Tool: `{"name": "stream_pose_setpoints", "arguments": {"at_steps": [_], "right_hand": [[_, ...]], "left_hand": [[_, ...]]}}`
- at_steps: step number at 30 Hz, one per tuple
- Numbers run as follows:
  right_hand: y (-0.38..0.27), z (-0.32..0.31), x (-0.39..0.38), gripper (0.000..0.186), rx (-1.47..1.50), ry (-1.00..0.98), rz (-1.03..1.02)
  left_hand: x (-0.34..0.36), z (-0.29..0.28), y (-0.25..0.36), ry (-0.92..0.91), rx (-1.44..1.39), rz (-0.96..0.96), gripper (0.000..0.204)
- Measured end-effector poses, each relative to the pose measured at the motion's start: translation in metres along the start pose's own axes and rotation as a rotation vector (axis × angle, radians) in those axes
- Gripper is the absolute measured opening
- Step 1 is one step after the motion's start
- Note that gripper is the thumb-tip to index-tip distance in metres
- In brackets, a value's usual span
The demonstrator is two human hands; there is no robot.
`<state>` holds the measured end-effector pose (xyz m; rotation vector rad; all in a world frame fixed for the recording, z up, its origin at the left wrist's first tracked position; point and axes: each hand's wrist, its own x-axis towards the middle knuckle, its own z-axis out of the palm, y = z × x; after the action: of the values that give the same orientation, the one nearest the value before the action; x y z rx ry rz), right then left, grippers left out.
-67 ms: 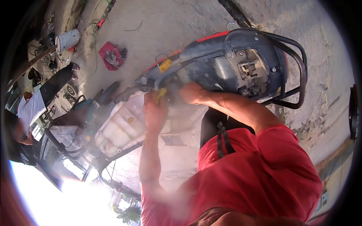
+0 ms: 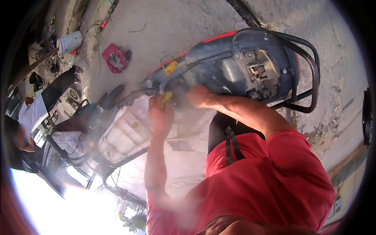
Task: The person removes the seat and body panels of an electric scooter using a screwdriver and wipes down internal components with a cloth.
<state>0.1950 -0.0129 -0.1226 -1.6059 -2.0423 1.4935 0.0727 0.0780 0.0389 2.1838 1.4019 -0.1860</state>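
Observation:
A motorcycle stands in front of me with its seat off, its dark rear bodywork to the right and a pale inner panel to the left. My left hand is closed around a small yellow piece at the middle of the frame; haze and blur hide what kind it is. Close beside it, my right hand has its fingers curled in at the dark edge of the bodywork. Whatever those fingers grip is hidden. Beyond the hands, a yellow object with a thin wire loop rests on the side cover.
A black grab rail curves round the motorcycle's tail. On the ground lie a red cloth bundle and a green cord. At far left are a white bucket, another person in a white shirt and scattered parts.

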Motion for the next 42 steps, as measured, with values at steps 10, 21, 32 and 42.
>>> {"name": "stream_pose_setpoints", "arguments": {"at_steps": [10, 21, 32, 42], "right_hand": [[-0.006, -0.015, -0.005, 0.017, 0.088, 0.014, 0.094], [-0.009, -0.022, -0.005, 0.022, 0.248, 0.009, 0.198], [-0.002, -0.005, 0.017, 0.039, 0.564, 0.048, 0.505], [0.000, 0.023, 0.033, 0.035, 0.674, 0.080, 0.495]], "left_hand": [[-0.011, 0.014, -0.011, 0.050, 0.091, 0.125, 0.024], [-0.007, 0.002, -0.001, -0.047, 0.093, 0.098, 0.025], [-0.001, -0.002, -0.005, -0.039, 0.096, 0.017, 0.024], [-0.010, -0.005, -0.021, -0.028, 0.062, 0.058, 0.025]]}}
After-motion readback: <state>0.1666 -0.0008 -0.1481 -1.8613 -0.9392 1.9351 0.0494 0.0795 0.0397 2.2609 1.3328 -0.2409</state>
